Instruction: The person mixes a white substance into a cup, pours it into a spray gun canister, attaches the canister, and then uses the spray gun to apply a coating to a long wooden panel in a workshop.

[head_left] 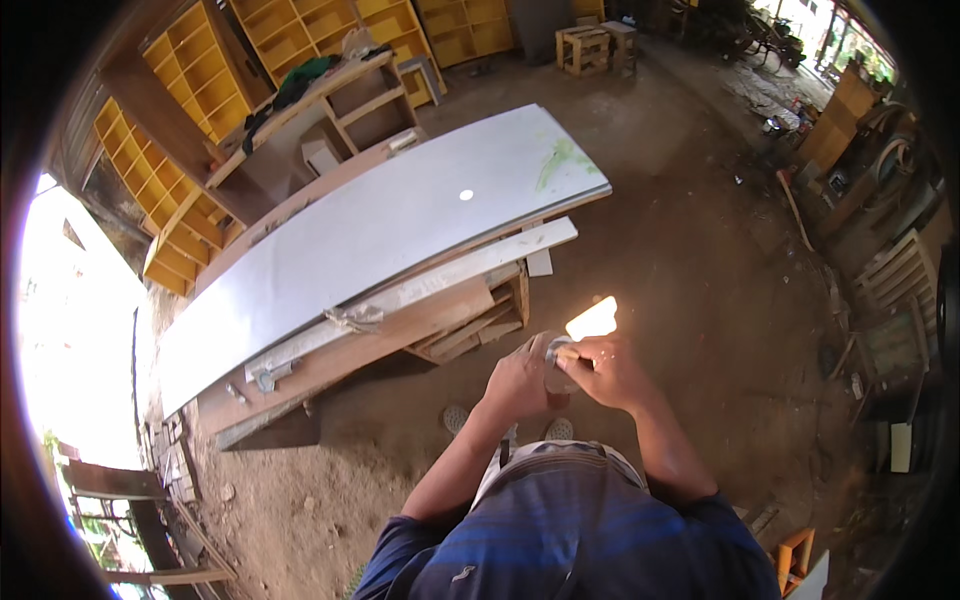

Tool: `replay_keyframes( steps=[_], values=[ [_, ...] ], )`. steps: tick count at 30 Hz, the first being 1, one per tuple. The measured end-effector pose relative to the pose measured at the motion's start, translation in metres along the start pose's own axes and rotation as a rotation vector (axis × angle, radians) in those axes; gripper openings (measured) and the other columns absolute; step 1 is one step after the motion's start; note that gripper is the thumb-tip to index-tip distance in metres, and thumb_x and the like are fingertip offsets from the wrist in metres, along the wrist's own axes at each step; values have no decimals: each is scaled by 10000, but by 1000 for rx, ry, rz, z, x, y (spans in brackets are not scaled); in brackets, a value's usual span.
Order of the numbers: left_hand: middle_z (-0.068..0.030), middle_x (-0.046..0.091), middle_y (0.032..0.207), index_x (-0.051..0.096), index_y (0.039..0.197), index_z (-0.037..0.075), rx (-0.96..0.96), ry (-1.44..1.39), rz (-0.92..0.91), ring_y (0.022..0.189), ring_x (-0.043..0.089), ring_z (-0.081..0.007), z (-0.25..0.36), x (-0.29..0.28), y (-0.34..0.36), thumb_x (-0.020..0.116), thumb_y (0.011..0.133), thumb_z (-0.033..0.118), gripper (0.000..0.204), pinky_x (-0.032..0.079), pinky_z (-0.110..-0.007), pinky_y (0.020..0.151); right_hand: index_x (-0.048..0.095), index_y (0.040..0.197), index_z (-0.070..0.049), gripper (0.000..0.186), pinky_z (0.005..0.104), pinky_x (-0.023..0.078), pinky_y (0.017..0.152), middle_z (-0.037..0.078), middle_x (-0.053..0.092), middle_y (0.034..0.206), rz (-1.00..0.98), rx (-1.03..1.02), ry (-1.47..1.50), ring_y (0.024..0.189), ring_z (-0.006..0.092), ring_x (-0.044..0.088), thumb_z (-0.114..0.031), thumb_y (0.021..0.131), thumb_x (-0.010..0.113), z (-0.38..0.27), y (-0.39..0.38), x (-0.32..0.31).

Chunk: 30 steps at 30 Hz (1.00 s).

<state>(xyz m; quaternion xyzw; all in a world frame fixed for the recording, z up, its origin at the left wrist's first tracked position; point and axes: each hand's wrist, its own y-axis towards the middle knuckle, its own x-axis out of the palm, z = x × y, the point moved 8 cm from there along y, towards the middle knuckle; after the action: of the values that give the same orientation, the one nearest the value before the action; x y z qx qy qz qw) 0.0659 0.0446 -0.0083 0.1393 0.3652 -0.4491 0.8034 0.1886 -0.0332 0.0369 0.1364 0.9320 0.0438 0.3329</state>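
Both my hands come together in front of my waist, right of the long white panel (400, 220). Fingers of my left hand (520, 380) wrap around a small rounded container-like thing (559, 378), greyish on top and reddish-brown lower down. Against its upper part press the bent fingers of my right hand (605, 370). The hands cover much of it, so its exact kind does not show. Just beyond my right fingers is a very bright, washed-out patch (592, 318); whether it is sunlight or a pale object I cannot tell.
Under the white panel lie a pale board (430, 285) and a wooden worktop. An open wooden cabinet frame (330, 110) stands behind, with yellow shelving (190, 60) farther back. A wooden crate (582, 50) sits on the dirt floor. Scrap wood and clutter line the right side.
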Motion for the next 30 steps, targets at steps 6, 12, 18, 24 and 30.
replay_keyframes(
  steps=[6,12,18,24,30],
  values=[
    [-217,705,1292,512,1454,90,14,15,55,1165,699,-437,0,-7,3,895,670,329,904,578,-511,975,822,1045,-17,151,356,503,613,155,762,867,164,-117,10,682,252,673,-128,953,776,-6,8,-9],
    [-190,691,1257,517,1391,73,51,16,75,1149,699,-412,-3,-9,-1,855,668,308,832,585,-498,953,819,1038,-17,151,367,520,637,156,751,846,70,-83,39,705,262,685,-132,949,777,-5,10,1],
    [-190,692,1252,517,1394,72,36,23,70,1153,698,-407,0,-10,3,870,655,313,854,585,-498,952,821,1053,-15,155,378,534,656,154,752,848,113,-122,-67,710,271,688,-123,953,774,-4,9,-3],
    [-191,691,1268,513,1410,74,33,2,53,1160,696,-409,-1,-9,4,869,651,313,872,586,-493,958,815,1029,-6,152,393,538,658,157,765,864,108,-56,58,722,298,702,-127,950,768,-4,10,-3],
    [-192,689,1285,510,1423,76,46,14,55,1180,691,-407,-4,-6,4,883,657,334,891,581,-491,978,818,1059,-12,165,383,530,649,163,766,883,79,-87,-46,726,289,696,-137,966,763,-3,9,-3]
  ],
)
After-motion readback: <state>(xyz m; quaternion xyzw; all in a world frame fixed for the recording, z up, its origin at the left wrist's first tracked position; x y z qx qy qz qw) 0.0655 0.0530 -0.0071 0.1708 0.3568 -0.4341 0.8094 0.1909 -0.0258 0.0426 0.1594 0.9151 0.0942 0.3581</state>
